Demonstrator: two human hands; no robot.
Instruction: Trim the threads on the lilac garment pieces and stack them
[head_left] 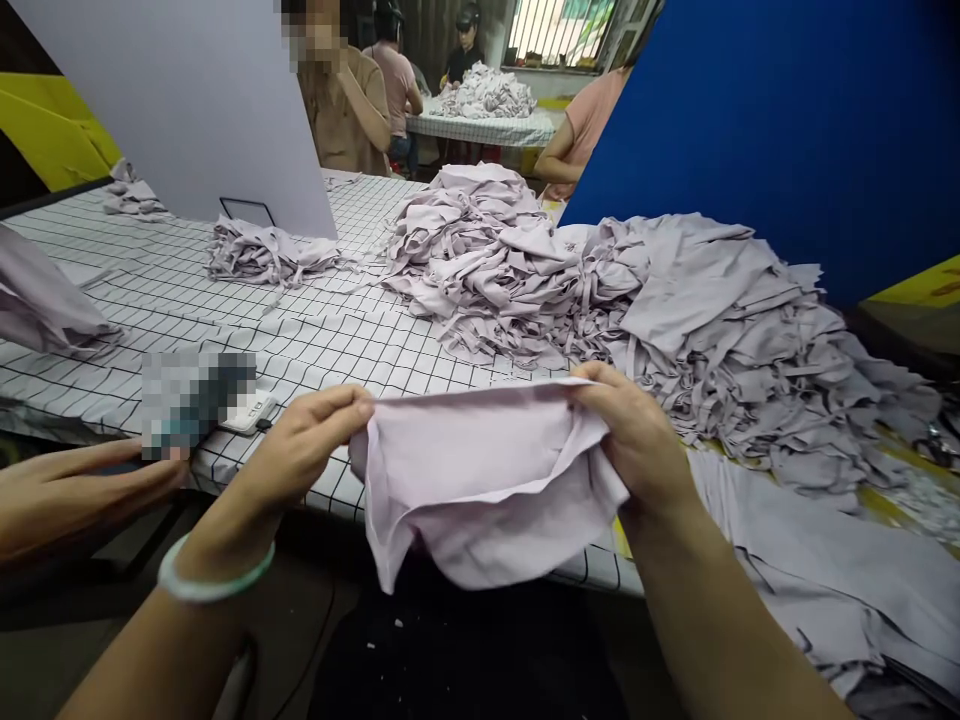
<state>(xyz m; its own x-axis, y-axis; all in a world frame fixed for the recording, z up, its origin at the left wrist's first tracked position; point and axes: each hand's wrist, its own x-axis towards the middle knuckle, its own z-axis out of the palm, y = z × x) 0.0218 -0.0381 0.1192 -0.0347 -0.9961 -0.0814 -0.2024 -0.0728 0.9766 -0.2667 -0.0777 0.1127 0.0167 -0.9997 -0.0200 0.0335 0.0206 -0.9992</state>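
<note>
Your left hand [298, 452] and right hand [639, 438] pinch a cloth [480, 485] by its edge, apparently to spread it. Heaps [675, 300] crowd the counter [187, 290].

Lighting was pretty soft and even, bright enough, with daylight coming in from the barred window [559, 30] at the back. There were no hard shadows or glare on the desk [315, 330], but under its front edge it went properly dark. The pale cloth [480, 480] up front was sharp. The wide lens bent the grid lines near the edges, and one patch [196, 397] was pixelated.
</note>
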